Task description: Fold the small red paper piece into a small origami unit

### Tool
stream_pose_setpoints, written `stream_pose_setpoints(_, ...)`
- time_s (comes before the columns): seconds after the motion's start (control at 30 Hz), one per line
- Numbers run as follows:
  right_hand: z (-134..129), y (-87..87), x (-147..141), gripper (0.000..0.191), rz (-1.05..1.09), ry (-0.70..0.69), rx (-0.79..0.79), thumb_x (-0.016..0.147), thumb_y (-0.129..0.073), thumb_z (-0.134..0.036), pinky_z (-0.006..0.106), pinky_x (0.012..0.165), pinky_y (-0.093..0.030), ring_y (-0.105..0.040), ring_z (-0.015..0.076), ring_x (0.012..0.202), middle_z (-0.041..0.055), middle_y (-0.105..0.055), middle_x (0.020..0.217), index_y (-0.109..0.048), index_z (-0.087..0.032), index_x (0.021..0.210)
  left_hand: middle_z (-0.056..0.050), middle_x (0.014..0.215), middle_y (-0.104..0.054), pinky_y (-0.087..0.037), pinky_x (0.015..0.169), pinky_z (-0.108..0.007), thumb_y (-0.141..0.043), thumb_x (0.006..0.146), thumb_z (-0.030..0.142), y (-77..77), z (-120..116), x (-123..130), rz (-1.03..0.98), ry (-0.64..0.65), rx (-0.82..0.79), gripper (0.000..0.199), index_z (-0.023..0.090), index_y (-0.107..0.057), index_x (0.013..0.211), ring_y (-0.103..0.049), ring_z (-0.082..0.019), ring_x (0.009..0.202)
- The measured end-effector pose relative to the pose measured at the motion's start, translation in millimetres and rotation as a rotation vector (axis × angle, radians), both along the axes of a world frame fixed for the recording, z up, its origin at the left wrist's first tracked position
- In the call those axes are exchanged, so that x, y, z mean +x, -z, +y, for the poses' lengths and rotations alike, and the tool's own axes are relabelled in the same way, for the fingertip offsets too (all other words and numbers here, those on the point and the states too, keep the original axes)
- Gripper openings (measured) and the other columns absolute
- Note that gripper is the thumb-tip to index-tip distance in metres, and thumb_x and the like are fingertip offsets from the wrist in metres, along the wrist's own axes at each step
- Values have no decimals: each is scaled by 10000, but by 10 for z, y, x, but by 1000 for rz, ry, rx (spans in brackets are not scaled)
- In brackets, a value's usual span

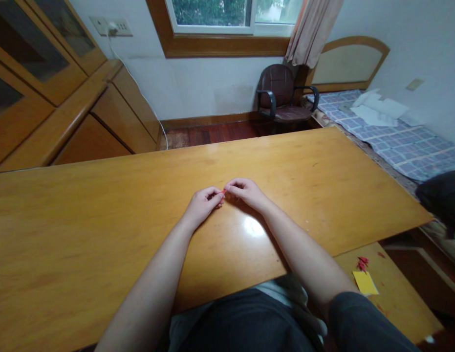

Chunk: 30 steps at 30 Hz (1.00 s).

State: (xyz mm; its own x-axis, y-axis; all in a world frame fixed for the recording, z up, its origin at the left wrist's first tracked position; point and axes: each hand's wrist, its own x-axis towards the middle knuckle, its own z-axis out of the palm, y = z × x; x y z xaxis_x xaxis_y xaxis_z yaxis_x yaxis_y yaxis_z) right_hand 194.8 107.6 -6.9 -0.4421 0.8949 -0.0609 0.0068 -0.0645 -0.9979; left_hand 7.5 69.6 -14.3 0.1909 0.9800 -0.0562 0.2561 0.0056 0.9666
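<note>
red paper (223, 194), a tiny scrap of it, sat pinched between the two hands over the middle of the wooden table (102, 230). only a sliver of it showed between the fingertips, so its shape could not be told. the left hand (203, 205) was curled nearly closed, thumb and forefinger nipped on the near end of the scrap, knuckles resting low on the tabletop. the right hand (245, 192) was curled the same way, fingers bent in and tips meeting the scrap from the other side, so the two hands touched at the fingertips. both forearms were bare and ran back toward the person's lap.

a bright glare spot lay on the table just behind the hands. to the right, below the table's edge, a lower wooden surface (396, 293) carried a yellow square of paper (365, 282) and, just beside it, a few small red folded bits (362, 263). these were well apart from the hands.

beyond the table stood a dark brown armchair (284, 95) under the window (227, 19), with a curtain (313, 29) hanging beside it. a bed with a blue checked cover (403, 142) ran along the right wall, with white sheets of paper (377, 107) lying on it. wooden cabinets (66, 93) lined the left wall, and a white cable (139, 90) dropped from a wall socket (112, 25).
</note>
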Motion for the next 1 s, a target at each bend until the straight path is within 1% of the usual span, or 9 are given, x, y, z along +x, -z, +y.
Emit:
stream_pose_setpoints(0.13, -19, -15, -6, 311, 0, -11, -13, 759, -697, -455, 246, 630, -408, -521, 111, 642, 3, -627, 697, -668, -148, 803, 0, 681, -625, -430, 619, -235, -609, 841, 410, -3, 3, 7, 77, -3, 37, 251, 176, -633, 752, -552, -126, 619)
stream_pose_setpoints(0.3, -20, -9, -15, 311, -68, -24, 40, 784, -675, -453, 244, 633, -414, -538, 114, 660, 14, -638, 717, -669, -143, 793, -2, 706, -649, -423, 642, -242, -611, 824, 364, -33, 4, 24, 224, -22, 122, 200, 178, -665, 773, -559, -139, 660)
stream_pose_setpoints(0.4, -15, -1, -18, 305, -91, -15, 53, 775, -683, -448, 247, 642, -423, -552, 122, 675, 17, -646, 722, -672, -145, 798, -7, 721, -660, -429, 656, -244, -604, 823, 350, -30, 5, 26, 256, -30, 153, 187, 181, -673, 784, -571, -146, 681)
stream_pose_setpoints(0.6, -7, -3, -15, 317, -57, -7, 52, 770, -688, -460, 260, 630, -412, -532, 115, 618, 3, -617, 656, -657, -144, 758, -2, 671, -644, -439, 614, -242, -621, 839, 416, 1, 2, 9, 142, -47, 89, 239, 182, -668, 847, -578, -139, 617)
stream_pose_setpoints(0.73, 3, 0, -11, 334, -7, 13, 27, 769, -696, -474, 257, 607, -396, -521, 109, 585, -6, -603, 625, -653, -144, 760, -12, 762, -688, -463, 634, -246, -681, 802, 441, -15, -5, -1, 120, -57, 57, 293, 185, -676, 942, -615, -146, 657)
stream_pose_setpoints(0.83, 9, 1, -8, 346, 26, 23, 10, 760, -707, -484, 251, 601, -390, -506, 101, 577, -12, -599, 628, -655, -141, 760, -17, 759, -696, -478, 659, -253, -691, 796, 457, -26, -5, -6, 127, -57, 44, 301, 179, -680, 911, -628, -154, 680)
stream_pose_setpoints(1.0, 1, -4, -7, 342, -5, 9, 43, 768, -703, -479, 245, 615, -393, -510, 103, 613, -7, -608, 663, -663, -139, 766, -37, 750, -699, -497, 644, -259, -692, 794, 483, -3, 6, -17, -18, -77, -26, 326, 162, -665, 843, -628, -144, 642)
